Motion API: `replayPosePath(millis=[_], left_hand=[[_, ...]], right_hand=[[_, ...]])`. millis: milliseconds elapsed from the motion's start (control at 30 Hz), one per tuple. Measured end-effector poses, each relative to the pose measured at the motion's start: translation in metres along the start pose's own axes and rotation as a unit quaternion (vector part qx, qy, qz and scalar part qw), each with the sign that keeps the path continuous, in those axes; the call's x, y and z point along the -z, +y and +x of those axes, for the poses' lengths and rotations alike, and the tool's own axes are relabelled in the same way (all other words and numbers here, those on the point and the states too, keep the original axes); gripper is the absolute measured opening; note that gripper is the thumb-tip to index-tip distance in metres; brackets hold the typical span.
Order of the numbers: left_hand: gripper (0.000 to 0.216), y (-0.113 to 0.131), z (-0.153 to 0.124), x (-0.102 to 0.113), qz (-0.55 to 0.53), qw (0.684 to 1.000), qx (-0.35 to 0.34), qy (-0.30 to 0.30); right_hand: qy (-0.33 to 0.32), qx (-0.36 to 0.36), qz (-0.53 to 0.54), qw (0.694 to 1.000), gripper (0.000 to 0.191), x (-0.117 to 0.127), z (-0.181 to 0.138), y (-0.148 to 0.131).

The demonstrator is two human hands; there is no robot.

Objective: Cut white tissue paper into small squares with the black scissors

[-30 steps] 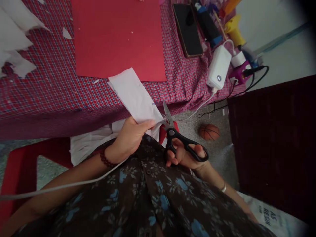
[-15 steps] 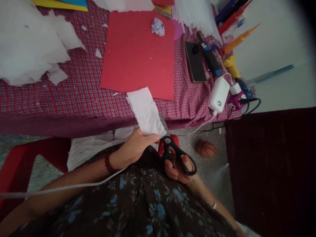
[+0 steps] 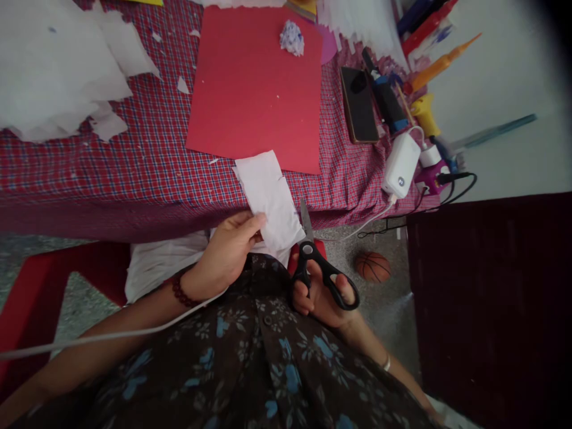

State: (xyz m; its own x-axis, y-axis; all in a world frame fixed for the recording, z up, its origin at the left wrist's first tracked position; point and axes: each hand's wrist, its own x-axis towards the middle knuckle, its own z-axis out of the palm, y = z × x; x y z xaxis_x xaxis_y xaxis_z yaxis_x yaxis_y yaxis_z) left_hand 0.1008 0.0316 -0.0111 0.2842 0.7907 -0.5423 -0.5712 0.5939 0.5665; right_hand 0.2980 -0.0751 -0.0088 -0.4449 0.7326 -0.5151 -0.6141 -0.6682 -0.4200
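Observation:
My left hand (image 3: 232, 250) pinches a white piece of paper (image 3: 272, 196) by its left edge, between thumb and fingers. The paper has uneven edges and slants over the table's front edge, its top reaching the red sheet (image 3: 259, 89). In my right hand (image 3: 324, 295) is a pair of scissors (image 3: 307, 249) with black handles, my fingers through the loops. Its blades point up toward the table, close beside the paper's lower right corner. Whether blade and paper touch, I cannot tell.
A crumpled paper ball (image 3: 292, 38) lies on the red sheet. Torn white papers (image 3: 58, 77) cover the table's left. At right are a phone (image 3: 358, 106), a white power bank (image 3: 401, 165) with cables, and a glue gun (image 3: 388, 101)-like tool. A small basketball (image 3: 373, 266) rests on the floor.
My left hand has shifted left and down along the paper, away from the scissors. More of the scissor blade shows now, to the right of the paper. The view has tilted slightly.

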Motion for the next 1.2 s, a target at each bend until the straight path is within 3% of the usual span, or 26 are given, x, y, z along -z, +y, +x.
replayPosePath(millis=[233,400,667,833,1000,1200], left_hand=[[0.021,-0.005,-0.002,0.001,0.012,0.999,0.020,0.024],[0.021,-0.005,-0.006,0.007,0.033,0.999,0.036,0.007],[0.023,0.002,-0.002,0.006,-0.016,1.000,-0.026,-0.003],[0.027,-0.004,0.001,0.001,0.005,1.000,0.000,-0.028],[0.027,-0.009,-0.002,0.003,0.033,0.998,0.029,-0.041],[0.025,-0.010,-0.003,0.008,0.024,0.998,0.032,-0.045]], right_hand=[[-0.019,-0.004,0.009,1.000,0.078,0.006,0.006,0.003],[-0.039,-0.014,0.007,0.999,0.077,0.008,0.016,0.001],[-0.090,-0.007,0.024,0.996,0.057,0.015,0.011,-0.001],[-0.080,-0.024,0.015,0.996,0.072,0.015,0.018,0.002],[-0.127,-0.012,0.041,0.991,0.062,0.016,0.029,0.004],[-0.114,0.002,0.031,0.993,0.062,0.011,0.032,0.002]])
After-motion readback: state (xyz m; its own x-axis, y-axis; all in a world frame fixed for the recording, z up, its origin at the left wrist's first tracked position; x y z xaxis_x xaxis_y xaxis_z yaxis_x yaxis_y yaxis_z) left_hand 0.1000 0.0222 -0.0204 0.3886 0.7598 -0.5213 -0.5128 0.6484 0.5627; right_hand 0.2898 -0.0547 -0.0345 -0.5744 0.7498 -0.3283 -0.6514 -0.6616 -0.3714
